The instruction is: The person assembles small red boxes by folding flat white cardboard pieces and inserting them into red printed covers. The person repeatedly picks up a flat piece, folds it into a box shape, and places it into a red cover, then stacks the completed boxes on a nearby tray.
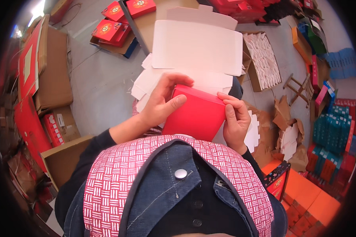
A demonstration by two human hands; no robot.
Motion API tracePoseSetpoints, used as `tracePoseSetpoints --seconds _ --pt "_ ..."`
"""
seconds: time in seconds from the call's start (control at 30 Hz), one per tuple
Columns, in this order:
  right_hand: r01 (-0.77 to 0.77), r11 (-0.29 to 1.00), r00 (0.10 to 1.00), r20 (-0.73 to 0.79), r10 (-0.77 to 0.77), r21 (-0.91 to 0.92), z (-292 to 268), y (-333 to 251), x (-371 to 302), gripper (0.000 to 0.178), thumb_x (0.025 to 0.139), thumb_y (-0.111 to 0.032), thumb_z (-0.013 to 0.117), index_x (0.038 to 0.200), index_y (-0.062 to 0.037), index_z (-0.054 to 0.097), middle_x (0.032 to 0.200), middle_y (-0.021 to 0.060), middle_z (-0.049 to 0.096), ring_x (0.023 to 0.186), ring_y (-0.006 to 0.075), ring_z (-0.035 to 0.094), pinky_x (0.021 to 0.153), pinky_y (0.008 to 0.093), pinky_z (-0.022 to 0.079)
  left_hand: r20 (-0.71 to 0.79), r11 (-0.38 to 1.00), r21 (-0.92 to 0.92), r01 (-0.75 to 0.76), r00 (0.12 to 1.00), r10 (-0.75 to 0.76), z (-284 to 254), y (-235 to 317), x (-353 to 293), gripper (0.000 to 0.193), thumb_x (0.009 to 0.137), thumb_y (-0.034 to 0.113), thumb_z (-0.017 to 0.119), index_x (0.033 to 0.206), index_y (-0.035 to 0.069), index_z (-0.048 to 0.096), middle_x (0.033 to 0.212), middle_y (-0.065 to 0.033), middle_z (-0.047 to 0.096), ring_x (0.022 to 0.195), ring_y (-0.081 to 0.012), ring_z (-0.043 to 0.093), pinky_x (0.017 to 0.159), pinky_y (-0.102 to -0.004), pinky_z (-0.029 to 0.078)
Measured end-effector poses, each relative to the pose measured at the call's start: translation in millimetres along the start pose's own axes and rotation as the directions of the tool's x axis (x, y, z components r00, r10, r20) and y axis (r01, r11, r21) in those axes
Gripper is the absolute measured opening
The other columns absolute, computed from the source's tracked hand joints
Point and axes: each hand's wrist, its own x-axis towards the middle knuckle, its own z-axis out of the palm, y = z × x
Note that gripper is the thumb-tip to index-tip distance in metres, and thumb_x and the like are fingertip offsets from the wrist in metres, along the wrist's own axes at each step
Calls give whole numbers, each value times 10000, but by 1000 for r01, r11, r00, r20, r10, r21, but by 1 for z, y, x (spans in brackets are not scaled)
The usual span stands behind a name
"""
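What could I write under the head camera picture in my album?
Left hand and right hand hold a red box, with unfolded white cardboard beyond it.

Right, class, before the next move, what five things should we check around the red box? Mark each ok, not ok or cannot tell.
1. Left grip on the red box: ok, thumb on its left side.
2. Right grip on it: ok, at its right edge.
3. White cardboard unfolded: ok, spread beyond the box.
4. Box's underside undamaged: cannot tell, hidden.
5. Right side uncluttered: not ok, crumpled brown packaging there.
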Motion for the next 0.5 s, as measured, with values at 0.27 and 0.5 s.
tracePoseSetpoints --seconds 0.27,0.5 --pt "-2 998 1000 -14 3 66 -3 1 -6 113 949 -68 532 990 20 590 1124 169 639 1140 271 572 994 362 422 248 872 -440 214 962 -112 -28 -16 11 256 955 154 517 1139 -8 591 1238 -159 545 1248 -280 458 1068 -397 343" --pt "63 997 998 21 -64 45 0 0 -9 105 946 -64 537 981 21 588 1126 176 640 1177 310 548 1015 394 405 318 855 -493 163 948 2 -33 -26 13 132 912 123 595 990 21 627 1132 -141 607 1202 -271 499 1055 -417 362"
